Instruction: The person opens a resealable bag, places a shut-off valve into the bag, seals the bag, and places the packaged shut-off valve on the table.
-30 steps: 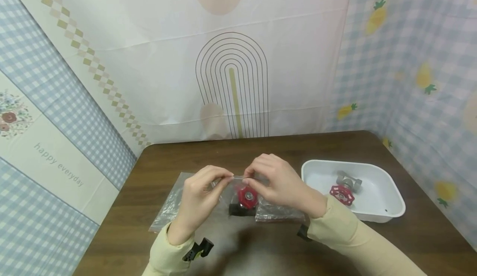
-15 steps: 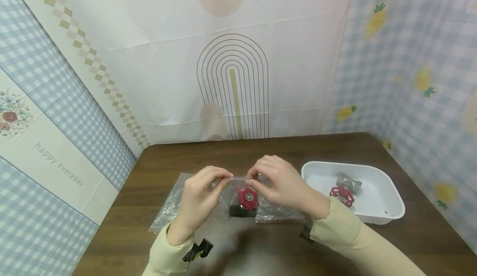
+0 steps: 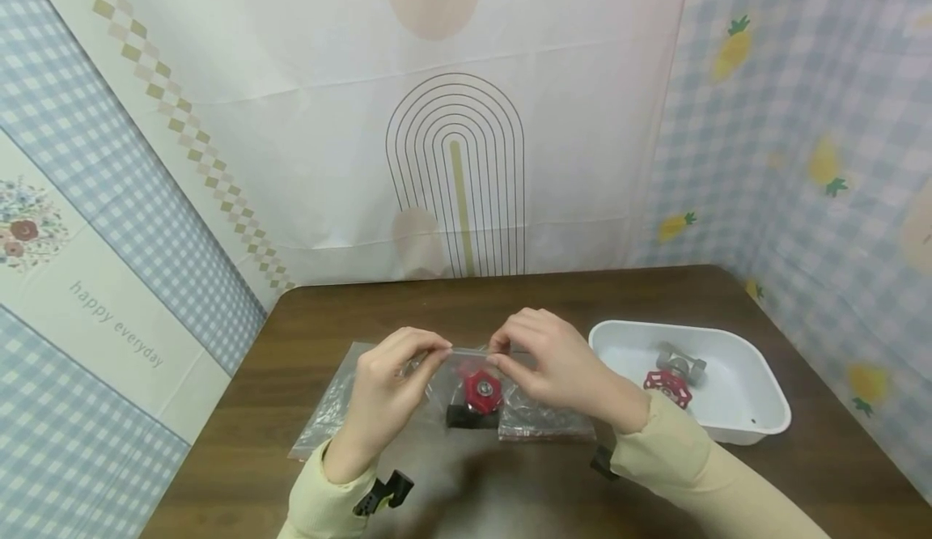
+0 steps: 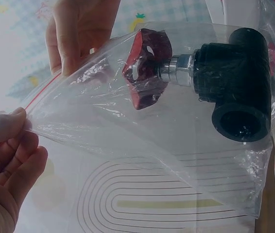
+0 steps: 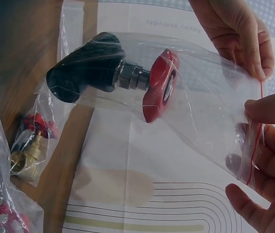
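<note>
Left hand (image 3: 384, 392) and right hand (image 3: 548, 361) are pinching the bag (image 5: 208, 109) in narrow grips; inside, the valve (image 5: 120, 75) is hanging at six o'clock.

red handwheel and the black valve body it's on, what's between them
A metal stem joins the red handwheel to the black valve body, seen through the clear bag in the right wrist view.

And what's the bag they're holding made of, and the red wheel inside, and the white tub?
Bag: clear, glossy plastic; you see through it and it creases. Wheel: perhaps painted metal, from its shiny red surface, but plastic could look alike. Tub: smooth, maybe plastic, from its rounded corners and even colour; enamelled metal is possible.
</note>
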The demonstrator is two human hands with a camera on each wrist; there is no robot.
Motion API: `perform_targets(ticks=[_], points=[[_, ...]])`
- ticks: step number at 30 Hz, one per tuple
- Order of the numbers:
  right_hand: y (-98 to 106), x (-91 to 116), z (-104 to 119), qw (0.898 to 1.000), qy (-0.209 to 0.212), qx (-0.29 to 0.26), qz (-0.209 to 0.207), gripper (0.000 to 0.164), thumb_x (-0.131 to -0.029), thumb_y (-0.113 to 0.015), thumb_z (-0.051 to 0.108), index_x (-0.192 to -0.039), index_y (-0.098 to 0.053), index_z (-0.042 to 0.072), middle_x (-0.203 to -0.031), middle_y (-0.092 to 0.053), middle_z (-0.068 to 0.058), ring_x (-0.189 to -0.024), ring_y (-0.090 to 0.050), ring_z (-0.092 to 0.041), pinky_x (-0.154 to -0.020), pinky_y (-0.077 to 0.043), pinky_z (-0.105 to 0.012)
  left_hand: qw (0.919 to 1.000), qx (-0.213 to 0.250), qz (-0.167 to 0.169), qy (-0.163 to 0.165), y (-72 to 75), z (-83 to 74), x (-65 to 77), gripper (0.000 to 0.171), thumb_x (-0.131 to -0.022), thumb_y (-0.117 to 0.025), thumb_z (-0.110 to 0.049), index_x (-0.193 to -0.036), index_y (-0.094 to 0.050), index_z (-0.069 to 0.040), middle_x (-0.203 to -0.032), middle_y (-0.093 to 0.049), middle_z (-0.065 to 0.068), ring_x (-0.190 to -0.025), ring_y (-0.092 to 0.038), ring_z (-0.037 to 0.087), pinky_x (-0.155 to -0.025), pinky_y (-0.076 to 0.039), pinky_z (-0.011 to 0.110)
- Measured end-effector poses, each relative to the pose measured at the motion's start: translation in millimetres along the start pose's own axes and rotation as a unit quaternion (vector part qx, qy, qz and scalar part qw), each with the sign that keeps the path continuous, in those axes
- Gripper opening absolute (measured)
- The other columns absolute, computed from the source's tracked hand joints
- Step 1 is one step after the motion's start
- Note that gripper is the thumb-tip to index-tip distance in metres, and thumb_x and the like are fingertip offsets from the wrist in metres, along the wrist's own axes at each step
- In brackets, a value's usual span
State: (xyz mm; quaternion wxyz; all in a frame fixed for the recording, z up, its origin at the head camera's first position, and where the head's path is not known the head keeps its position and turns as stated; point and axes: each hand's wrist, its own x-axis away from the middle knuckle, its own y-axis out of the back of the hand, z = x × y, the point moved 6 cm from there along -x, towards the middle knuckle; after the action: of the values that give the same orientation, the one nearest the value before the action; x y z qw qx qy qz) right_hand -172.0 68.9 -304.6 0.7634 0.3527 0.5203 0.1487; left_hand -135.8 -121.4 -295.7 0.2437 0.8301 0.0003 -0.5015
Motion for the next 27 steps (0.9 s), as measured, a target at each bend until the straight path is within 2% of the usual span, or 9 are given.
perform_targets(ticks=[6,20,27], points=[[-1.3,3.0,-2.8,1.0,-0.015,0.016,0.017,0.011,-0.089,-0.074,0.018,-0.089,-0.063,0.017,-0.086,-0.061,0.01,-0.083,-0.057,-0.009,-0.077,-0.05,-0.029,0.9999,-0.005,0.002,0.008,2.0,0.7,0.7,0.012,-0.087,-0.076,0.001,-0.096,-0.074,-0.008,-0.091,-0.072,0.003,-0.081,-0.066,0.013,-0.075,-0.053,0.018],[-2.3,8.0,-5.3,0.998,-0.042,0.022,0.052,0.01,-0.092,-0.071,0.016,-0.094,-0.061,0.017,-0.091,-0.06,0.009,-0.088,-0.055,-0.009,-0.08,-0.051,-0.032,0.9999,-0.005,0.004,0.013,2.1,1.8,1.9,0.011,-0.088,-0.075,0.0,-0.096,-0.073,-0.007,-0.092,-0.071,0.002,-0.082,-0.065,0.012,-0.075,-0.053,0.018],[0.2,11.3,-8.4,0.997,-0.051,0.023,0.05,0.012,-0.091,-0.073,0.016,-0.095,-0.061,0.017,-0.091,-0.06,0.01,-0.088,-0.056,-0.008,-0.079,-0.052,-0.032,1.0,-0.001,-0.001,0.008,3.9,0.6,1.6,0.015,-0.087,-0.075,0.004,-0.098,-0.073,-0.007,-0.092,-0.072,0.004,-0.083,-0.067,0.015,-0.078,-0.054,0.019]])
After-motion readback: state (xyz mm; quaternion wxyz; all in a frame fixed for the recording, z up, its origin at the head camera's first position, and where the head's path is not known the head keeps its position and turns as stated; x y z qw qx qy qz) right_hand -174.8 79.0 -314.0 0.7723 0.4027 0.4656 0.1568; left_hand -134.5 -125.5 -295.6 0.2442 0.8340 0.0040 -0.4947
